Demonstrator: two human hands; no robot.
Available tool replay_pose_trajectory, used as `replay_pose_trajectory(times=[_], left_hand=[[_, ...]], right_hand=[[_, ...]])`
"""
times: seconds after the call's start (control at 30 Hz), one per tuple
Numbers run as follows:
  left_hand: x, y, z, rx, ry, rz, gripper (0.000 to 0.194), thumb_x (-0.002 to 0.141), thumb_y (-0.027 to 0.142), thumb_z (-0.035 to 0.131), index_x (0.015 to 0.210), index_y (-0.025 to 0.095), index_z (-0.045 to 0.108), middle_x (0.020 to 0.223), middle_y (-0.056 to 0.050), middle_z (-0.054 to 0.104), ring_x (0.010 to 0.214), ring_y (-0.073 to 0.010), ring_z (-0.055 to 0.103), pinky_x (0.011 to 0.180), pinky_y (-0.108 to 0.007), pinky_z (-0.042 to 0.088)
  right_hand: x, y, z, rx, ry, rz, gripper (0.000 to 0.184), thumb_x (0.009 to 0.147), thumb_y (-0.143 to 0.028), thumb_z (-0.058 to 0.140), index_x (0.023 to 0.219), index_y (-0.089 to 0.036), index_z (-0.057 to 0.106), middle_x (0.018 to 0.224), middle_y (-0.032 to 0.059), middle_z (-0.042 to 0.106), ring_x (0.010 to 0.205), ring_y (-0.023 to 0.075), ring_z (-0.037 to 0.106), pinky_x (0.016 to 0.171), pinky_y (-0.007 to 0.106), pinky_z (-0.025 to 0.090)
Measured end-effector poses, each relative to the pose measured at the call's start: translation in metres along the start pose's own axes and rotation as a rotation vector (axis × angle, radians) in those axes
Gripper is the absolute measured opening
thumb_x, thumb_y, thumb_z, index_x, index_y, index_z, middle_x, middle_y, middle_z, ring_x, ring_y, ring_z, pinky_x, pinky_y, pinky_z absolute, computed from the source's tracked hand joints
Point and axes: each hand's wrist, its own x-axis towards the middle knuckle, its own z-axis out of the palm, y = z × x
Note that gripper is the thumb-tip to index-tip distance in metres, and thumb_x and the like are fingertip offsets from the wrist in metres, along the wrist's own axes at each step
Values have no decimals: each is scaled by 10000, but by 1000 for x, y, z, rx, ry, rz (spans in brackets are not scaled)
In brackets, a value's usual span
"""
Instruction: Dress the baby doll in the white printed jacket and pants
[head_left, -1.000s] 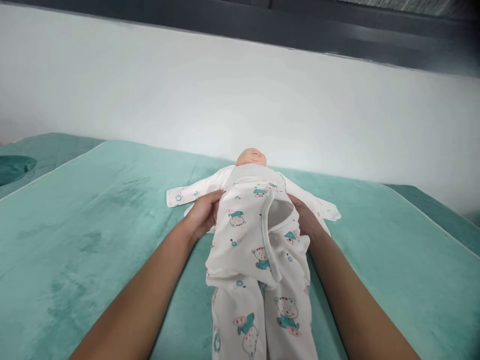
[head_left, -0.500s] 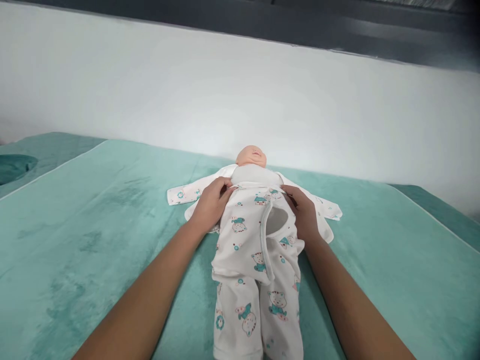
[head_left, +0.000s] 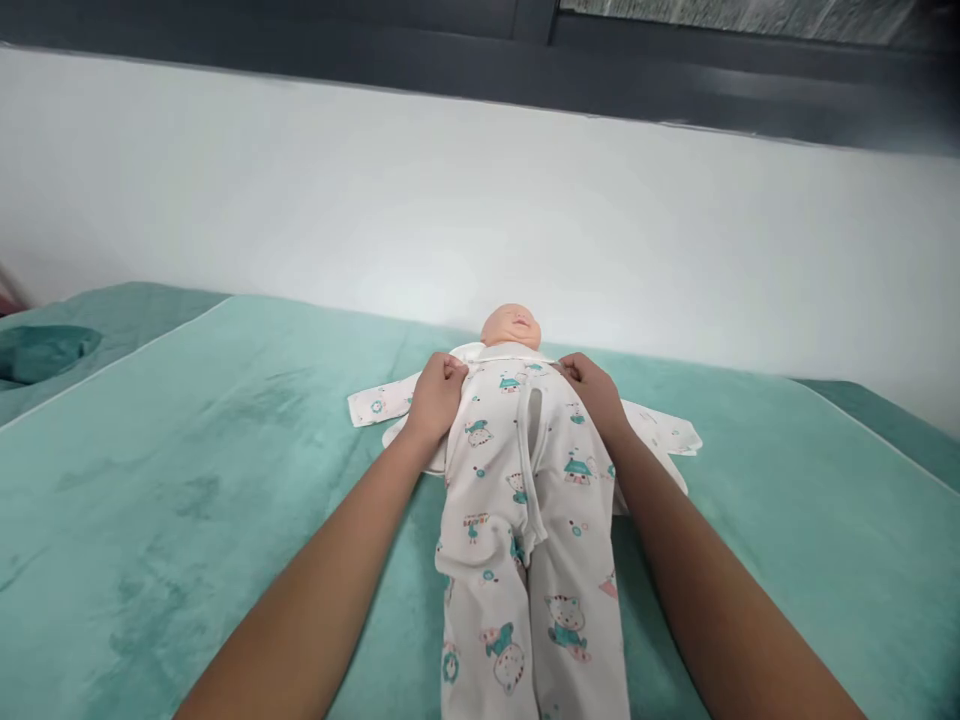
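We pinched white, animal-printed cloth trousers [head_left: 487, 465] by the waistband [head_left: 514, 359], left hand [head_left: 436, 396] at ten o'clock, right hand [head_left: 595, 390] at two, with a round, peach-coloured doll's head [head_left: 511, 327] at twelve.

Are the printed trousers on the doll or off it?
On: the trousers cover the doll nearly to its head, with the waistband gripped by the left hand and right hand, one at each side.

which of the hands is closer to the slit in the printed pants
Right. The right hand holds the right end of the waistband, above and right of the slit; the left hand holds the left end, farther off to the left.
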Motion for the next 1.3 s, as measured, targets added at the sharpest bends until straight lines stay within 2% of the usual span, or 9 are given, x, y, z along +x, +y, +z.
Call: replay_pose_trajectory(times=[0.13, 0.2, 0.33, 0.47, 0.6, 0.7, 0.87, 1.07, 1.3], left_hand=[[5, -7, -1, 243, -29, 377, 141, 924, 297, 476, 906, 204, 581, 1092, -76, 606, 1080, -229, 502, 966, -349, 365], [11, -10, -1, 347, -52, 459, 185, 937, 343, 464, 923, 206, 587, 1150, -87, 596, 1139, -240, 479, 998, -361, 342], [26, -10, 1, 367, -108, 284, 261, 950, 354, 391, 801, 213, 553, 935, -60, 631, 919, -222, 554, 836, -333, 393], [34, -7, 6, 320, 0, 79, 301, 910, 330, 419, 634, 216, 452, 722, -39, 579, 731, -210, 510, 706, -317, 362], [36, -9, 10, 351, 38, 27, 259, 896, 346, 453, 678, 215, 507, 743, -39, 614, 728, -212, 531, 711, -324, 372], [35, -13, 10, 317, 31, 92, 156, 889, 315, 482, 865, 229, 610, 914, -41, 673, 861, -220, 589, 795, -331, 397], [29, -18, 5, 469, -115, 345, 313, 906, 234, 438, 1112, 288, 668, 1226, -65, 608, 1120, -245, 546, 948, -355, 380], [2, -25, -7, 558, -134, 468, 438, 938, 218, 375, 1360, 236, 490, 1395, -99, 509, 1276, -251, 419, 1086, -393, 308], [-63, -28, -28, 598, -124, 512, 303, 875, 174, 456, 1144, 191, 593, 1233, -117, 571, 1172, -275, 464, 997, -391, 382]], right_hand=[[-4, 6, 0, 80, 40, -271, 302, 855, -518, 484, 819, -239, 594, 994, 68, 654, 931, 240, 569, 808, 358, 420], [-2, 6, 0, 145, -23, -305, 314, 869, -519, 468, 837, -242, 613, 1122, 68, 641, 1034, 246, 559, 876, 364, 412], [9, 4, 2, 83, -94, -125, 367, 884, -552, 425, 742, -239, 553, 803, 4, 638, 773, 197, 549, 704, 316, 396], [23, 3, 6, -42, -38, -65, 436, 873, -552, 402, 590, -220, 377, 584, -14, 465, 617, 158, 410, 582, 294, 296], [33, 5, 10, -56, -33, -44, 436, 864, -528, 401, 560, -222, 340, 554, -7, 445, 599, 154, 378, 567, 300, 275], [30, 9, 13, -17, -15, -34, 402, 850, -535, 433, 600, -221, 422, 607, -2, 518, 625, 162, 434, 590, 298, 317], [8, 21, 15, 240, 86, -135, 235, 838, -414, 489, 948, -233, 591, 995, 49, 680, 914, 213, 601, 822, 352, 442], [-37, 32, 4, 176, 141, -379, 342, 798, -283, 508, 1129, -222, 570, 1253, 103, 567, 1204, 252, 499, 1039, 424, 373], [-104, 22, -13, 48, 23, -277, 245, 819, -274, 522, 1046, -235, 604, 1113, 105, 614, 1051, 285, 545, 889, 425, 436]])
